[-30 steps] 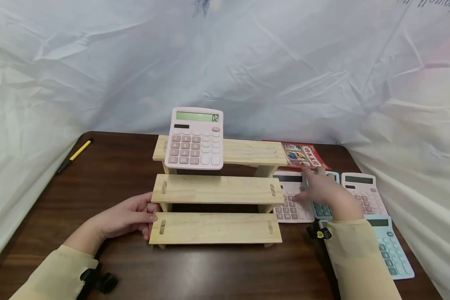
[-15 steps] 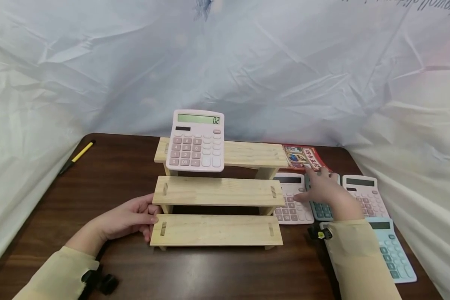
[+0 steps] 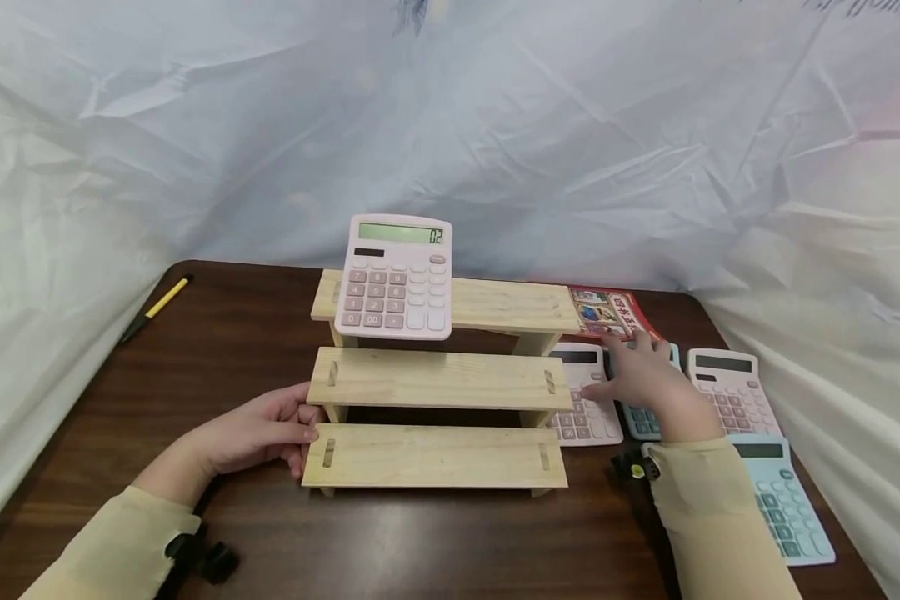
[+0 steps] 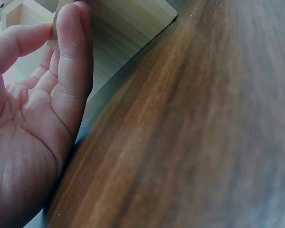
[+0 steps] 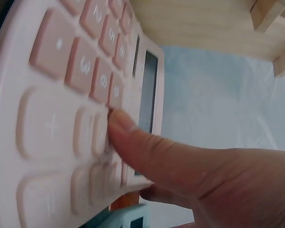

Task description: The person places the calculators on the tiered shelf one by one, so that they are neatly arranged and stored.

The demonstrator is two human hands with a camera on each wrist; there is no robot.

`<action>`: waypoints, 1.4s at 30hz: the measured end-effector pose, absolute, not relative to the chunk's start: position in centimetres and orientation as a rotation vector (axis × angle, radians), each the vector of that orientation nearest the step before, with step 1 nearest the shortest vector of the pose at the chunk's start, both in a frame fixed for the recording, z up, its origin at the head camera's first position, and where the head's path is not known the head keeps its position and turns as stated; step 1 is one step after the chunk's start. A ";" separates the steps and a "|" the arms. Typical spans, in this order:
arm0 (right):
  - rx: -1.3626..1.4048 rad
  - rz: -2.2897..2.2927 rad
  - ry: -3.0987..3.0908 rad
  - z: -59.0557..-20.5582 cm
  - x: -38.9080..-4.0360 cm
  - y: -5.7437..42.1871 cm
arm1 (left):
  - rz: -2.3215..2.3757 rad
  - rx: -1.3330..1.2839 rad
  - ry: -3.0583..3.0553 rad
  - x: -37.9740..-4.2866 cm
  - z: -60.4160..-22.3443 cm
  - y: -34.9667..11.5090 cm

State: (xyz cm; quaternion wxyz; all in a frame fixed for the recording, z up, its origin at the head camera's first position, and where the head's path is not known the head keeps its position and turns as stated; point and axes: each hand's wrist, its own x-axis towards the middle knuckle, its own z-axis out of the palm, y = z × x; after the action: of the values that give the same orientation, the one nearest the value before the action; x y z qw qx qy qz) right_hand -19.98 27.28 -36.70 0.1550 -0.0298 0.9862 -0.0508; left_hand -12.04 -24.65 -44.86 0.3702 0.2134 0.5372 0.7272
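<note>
My left hand [image 3: 258, 429] pinches the left end of the wooden three-step shelf's [image 3: 438, 457] lowest board, thumb on top. In the left wrist view that hand [image 4: 42, 109] has its fingertips on the thin board edge. My right hand [image 3: 648, 383] holds the right edge of a pink calculator [image 3: 588, 427] lying beside the shelf. Its thumb [image 5: 156, 152] presses on the keys in the right wrist view, the other fingers mostly hidden past the edge. Under that hand is a partly covered blue calculator [image 3: 640, 423]. Another pink calculator [image 3: 393, 275] leans on the top step, its display lit.
Farther right lie a pink calculator [image 3: 731, 387] and a light blue calculator [image 3: 783, 508], the latter partly under the right sleeve. A red printed booklet [image 3: 607, 311] lies behind them. A yellow and black pen [image 3: 167, 298] is at the back left. White sheeting [image 3: 450, 125] surrounds the table.
The right edge of the pink calculator at my right hand has shifted slightly left, showing more of the blue one beside it. My left hand keeps its place on the shelf; the head view sways slightly.
</note>
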 end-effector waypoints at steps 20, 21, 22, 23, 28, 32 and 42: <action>-0.257 -0.090 2.940 -36.8 -20.3 26.1 | 1.862 0.542 1.385 -12.1 -44.5 -24.9; -0.262 -0.087 2.952 -36.8 -20.2 26.0 | 1.862 0.541 1.386 -12.1 -44.5 -24.9; -0.265 -0.082 2.960 -36.7 -20.2 25.8 | 1.861 0.535 1.390 -12.1 -44.4 -24.9; -0.266 -0.081 2.966 -36.7 -20.2 25.7 | 1.858 0.524 1.395 -12.1 -44.4 -24.9; -0.314 -0.087 2.944 -36.9 -19.5 24.7 | 1.854 0.523 1.393 -12.2 -44.6 -24.7; -0.458 -0.139 2.911 -37.2 -19.0 24.0 | 1.856 0.545 1.395 -12.3 -44.5 -24.6; -0.501 -0.121 2.892 -38.0 -18.4 22.2 | 1.861 0.554 1.382 -12.1 -44.6 -24.6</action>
State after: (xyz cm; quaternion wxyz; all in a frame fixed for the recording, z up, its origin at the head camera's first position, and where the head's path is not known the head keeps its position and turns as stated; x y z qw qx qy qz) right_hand -18.38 22.16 -38.00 0.1019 -0.1698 0.9793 -0.0409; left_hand -12.12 -24.63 -44.60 0.3699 0.2160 0.5388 0.7254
